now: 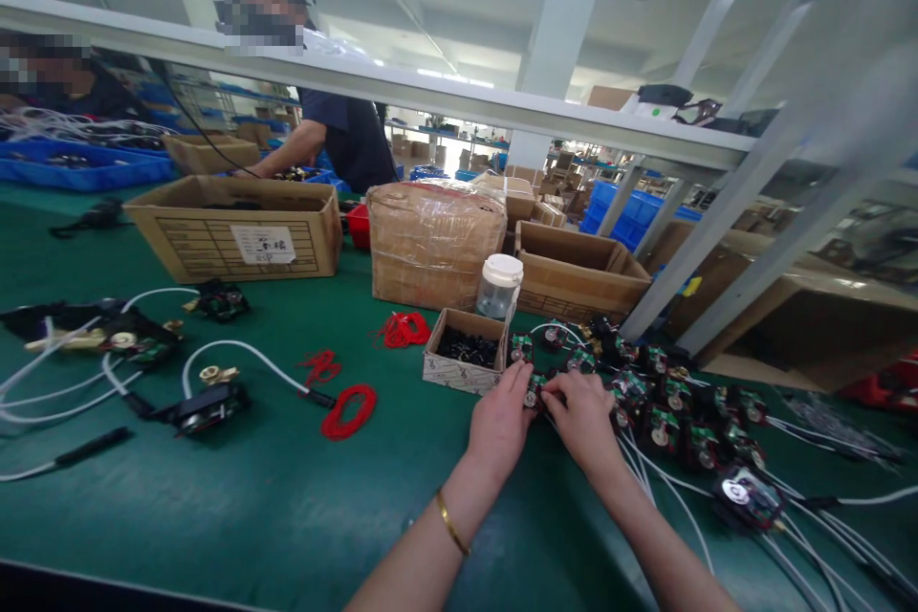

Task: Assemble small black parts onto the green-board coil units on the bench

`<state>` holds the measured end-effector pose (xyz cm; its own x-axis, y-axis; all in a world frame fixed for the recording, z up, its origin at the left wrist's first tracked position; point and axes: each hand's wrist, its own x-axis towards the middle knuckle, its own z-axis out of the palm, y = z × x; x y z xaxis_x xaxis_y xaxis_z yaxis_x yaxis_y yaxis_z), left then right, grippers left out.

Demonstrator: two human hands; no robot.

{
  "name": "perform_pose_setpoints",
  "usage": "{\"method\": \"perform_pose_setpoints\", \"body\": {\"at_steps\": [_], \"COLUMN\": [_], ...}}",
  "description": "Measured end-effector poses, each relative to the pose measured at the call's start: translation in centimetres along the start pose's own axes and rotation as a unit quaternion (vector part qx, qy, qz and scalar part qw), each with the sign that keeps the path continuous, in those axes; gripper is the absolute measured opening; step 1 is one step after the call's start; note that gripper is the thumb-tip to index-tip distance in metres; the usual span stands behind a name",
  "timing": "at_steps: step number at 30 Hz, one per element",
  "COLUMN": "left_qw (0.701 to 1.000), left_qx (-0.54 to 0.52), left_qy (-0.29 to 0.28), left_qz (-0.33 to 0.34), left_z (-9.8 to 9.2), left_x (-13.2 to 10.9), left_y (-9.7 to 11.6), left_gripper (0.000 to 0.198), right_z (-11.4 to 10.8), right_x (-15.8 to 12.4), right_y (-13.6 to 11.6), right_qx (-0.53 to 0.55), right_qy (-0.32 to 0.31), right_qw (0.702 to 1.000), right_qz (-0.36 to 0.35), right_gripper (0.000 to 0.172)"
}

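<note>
My left hand (500, 416), with a gold bangle on its wrist, closes round the left side of a small black device with a green circuit board (533, 392). On the device's right side, the fingers of my right hand (579, 406) are pinched together. Whatever sits between those fingertips is too small to make out. Just behind my left hand stands a small carton of black parts (466, 351). Several similar devices (664, 428) with white cables lie to the right of my right hand on the green table (308, 516).
Behind the small carton are a clear jar (500, 285) and a wrapped box (436, 244). Red wire coils (348, 412) and cabled devices (209, 406) lie at left. Metal posts (666, 277) rise at right. A person (344, 134) stands across the table.
</note>
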<state>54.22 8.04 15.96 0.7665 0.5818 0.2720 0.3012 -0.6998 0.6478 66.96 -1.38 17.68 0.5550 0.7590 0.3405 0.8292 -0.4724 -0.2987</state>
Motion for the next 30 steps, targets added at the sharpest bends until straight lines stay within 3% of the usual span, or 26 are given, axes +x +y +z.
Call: {"method": "perform_pose_setpoints", "body": {"at_steps": [9, 19, 23, 26, 30], "left_qw": [1.0, 1.0, 1.0, 1.0, 1.0], "left_qx": [0.01, 0.012, 0.015, 0.019, 0.02], "left_qy": [-0.003, -0.005, -0.006, -0.004, 0.001], "left_qz": [-0.004, 0.003, 0.006, 0.008, 0.01], "left_z": [0.0, -0.4, -0.4, -0.4, -0.4], "left_x": [0.1, 0.3, 0.4, 0.6, 0.7], "left_y": [-0.1, 0.2, 0.2, 0.1, 0.0], "left_gripper": [0.066, 0.064, 0.065, 0.063, 0.062], "right_z": [0.6, -3.0, -3.6, -3.2, -1.7], "right_x": [-0.8, 2.4, 3.7, 3.6, 2.1], "right_y": [-1.2, 0.0, -0.1, 0.1, 0.7], "right_qx": [-0.035, -0.052, -0.054, -0.056, -0.061], "right_qy": [0.033, -0.091, -0.121, -0.108, -0.051], "right_qw": [0.998, 0.98, 0.966, 0.971, 0.989], "right_qz": [0.05, -0.168, -0.221, -0.204, -0.123], "right_gripper": [0.013, 0.016, 0.018, 0.017, 0.013]}}
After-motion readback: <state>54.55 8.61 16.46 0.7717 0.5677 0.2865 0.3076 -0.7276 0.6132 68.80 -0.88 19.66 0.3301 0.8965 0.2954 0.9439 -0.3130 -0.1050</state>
